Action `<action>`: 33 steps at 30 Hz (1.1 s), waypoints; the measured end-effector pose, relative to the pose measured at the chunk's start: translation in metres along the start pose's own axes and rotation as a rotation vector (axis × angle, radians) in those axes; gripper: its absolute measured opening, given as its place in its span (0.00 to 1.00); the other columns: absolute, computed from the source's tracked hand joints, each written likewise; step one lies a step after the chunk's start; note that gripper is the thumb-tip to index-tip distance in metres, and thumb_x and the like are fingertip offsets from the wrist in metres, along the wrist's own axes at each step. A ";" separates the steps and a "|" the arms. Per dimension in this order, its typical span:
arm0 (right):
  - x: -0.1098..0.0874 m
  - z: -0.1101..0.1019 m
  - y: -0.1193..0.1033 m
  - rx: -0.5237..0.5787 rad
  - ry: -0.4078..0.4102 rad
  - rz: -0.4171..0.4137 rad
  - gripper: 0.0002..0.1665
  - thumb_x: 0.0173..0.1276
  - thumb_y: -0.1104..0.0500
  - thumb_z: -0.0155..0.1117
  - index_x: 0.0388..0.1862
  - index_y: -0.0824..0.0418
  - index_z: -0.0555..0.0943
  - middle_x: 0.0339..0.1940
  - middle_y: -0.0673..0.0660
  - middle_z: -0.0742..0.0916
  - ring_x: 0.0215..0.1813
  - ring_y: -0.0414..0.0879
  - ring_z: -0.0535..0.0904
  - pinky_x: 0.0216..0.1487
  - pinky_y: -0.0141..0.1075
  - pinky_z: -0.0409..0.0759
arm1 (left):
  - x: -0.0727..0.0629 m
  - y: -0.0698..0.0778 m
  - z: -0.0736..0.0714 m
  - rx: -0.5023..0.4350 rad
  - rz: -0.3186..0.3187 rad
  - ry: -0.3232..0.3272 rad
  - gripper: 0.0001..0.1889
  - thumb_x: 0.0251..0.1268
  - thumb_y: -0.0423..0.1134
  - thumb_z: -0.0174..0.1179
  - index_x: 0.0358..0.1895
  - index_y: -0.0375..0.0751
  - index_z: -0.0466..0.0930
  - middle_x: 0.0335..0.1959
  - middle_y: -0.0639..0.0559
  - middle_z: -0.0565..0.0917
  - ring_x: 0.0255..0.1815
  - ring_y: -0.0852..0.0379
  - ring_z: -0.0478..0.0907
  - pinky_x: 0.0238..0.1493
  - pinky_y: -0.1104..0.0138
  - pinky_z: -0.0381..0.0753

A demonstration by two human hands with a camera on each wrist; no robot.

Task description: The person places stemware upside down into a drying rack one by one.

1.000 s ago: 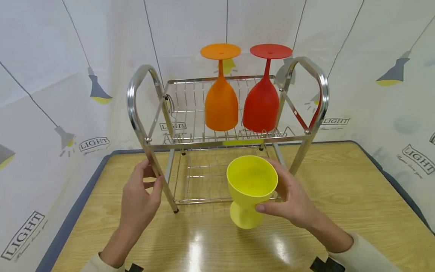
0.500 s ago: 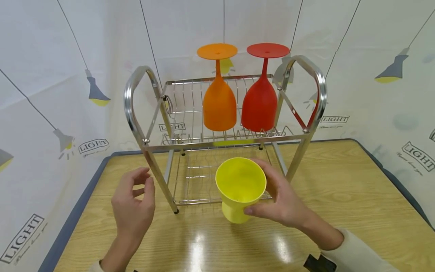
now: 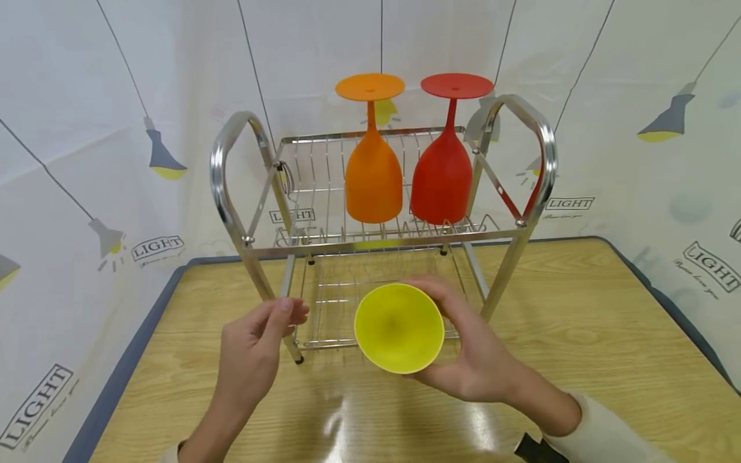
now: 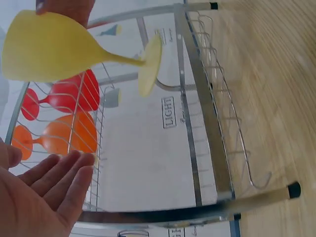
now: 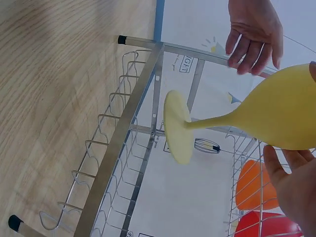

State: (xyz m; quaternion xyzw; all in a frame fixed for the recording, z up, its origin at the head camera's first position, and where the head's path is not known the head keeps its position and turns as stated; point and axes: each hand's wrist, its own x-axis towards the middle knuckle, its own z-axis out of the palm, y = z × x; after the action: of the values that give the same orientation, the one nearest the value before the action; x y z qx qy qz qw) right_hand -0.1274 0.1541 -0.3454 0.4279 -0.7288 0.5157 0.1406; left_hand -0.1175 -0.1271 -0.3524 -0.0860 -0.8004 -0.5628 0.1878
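A yellow plastic goblet (image 3: 399,328) is in my right hand (image 3: 471,350), which grips it round the bowl. Its mouth faces the head camera; in the left wrist view the foot (image 4: 150,64) and stem show, hidden from the head view. My left hand (image 3: 251,357) holds nothing; its fingers point toward the goblet, near the left front leg of the metal dish rack (image 3: 382,244). Upside down on the rack's upper tier stand an orange goblet (image 3: 373,180) and, to its right, a red goblet (image 3: 442,180).
The two-tier rack stands on a wood-grain table (image 3: 579,334). Its lower wire shelf (image 3: 336,292) is behind the yellow goblet. Curved side handles (image 3: 550,154) rise above the upper tier. A cloth printed with lamps (image 3: 666,119) surrounds the table at the back and sides.
My left hand has let go of the rack's left leg, drawn back, then moved right toward the goblet. My right hand has brought the yellow goblet left and tipped its mouth toward the head camera.
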 end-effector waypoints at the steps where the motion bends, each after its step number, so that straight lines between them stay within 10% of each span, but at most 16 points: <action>1: 0.000 0.000 -0.001 -0.019 -0.001 -0.015 0.56 0.40 0.65 0.82 0.69 0.65 0.64 0.64 0.60 0.74 0.64 0.54 0.70 0.64 0.43 0.77 | 0.001 0.002 0.001 -0.015 -0.045 -0.038 0.15 0.76 0.42 0.51 0.42 0.38 0.86 0.39 0.48 0.89 0.39 0.57 0.86 0.42 0.65 0.87; 9: -0.003 0.006 0.007 -0.161 0.051 -0.256 0.43 0.60 0.51 0.71 0.62 0.76 0.64 0.66 0.69 0.71 0.69 0.58 0.65 0.74 0.40 0.63 | 0.011 0.004 0.015 -0.096 -0.209 -0.232 0.22 0.78 0.47 0.46 0.54 0.33 0.81 0.50 0.41 0.85 0.46 0.50 0.85 0.51 0.60 0.85; 19: -0.009 0.014 0.018 -0.164 0.046 -0.397 0.36 0.62 0.57 0.68 0.59 0.73 0.61 0.68 0.73 0.64 0.73 0.60 0.60 0.75 0.40 0.62 | 0.021 0.002 0.021 -0.484 -0.598 -0.532 0.38 0.74 0.63 0.42 0.66 0.28 0.68 0.54 0.33 0.81 0.48 0.41 0.84 0.52 0.53 0.84; 33: -0.017 0.019 0.031 -0.331 -0.089 -0.557 0.31 0.56 0.66 0.62 0.56 0.69 0.61 0.68 0.73 0.64 0.76 0.62 0.57 0.75 0.46 0.62 | 0.019 0.005 0.030 -0.690 -0.634 -0.781 0.31 0.75 0.52 0.45 0.66 0.25 0.63 0.49 0.39 0.85 0.44 0.48 0.85 0.46 0.51 0.86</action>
State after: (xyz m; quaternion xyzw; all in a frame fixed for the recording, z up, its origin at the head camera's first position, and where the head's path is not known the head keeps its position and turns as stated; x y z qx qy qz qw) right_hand -0.1361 0.1485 -0.3840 0.6044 -0.6631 0.3127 0.3118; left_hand -0.1393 -0.0993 -0.3496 -0.0997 -0.5681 -0.7451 -0.3350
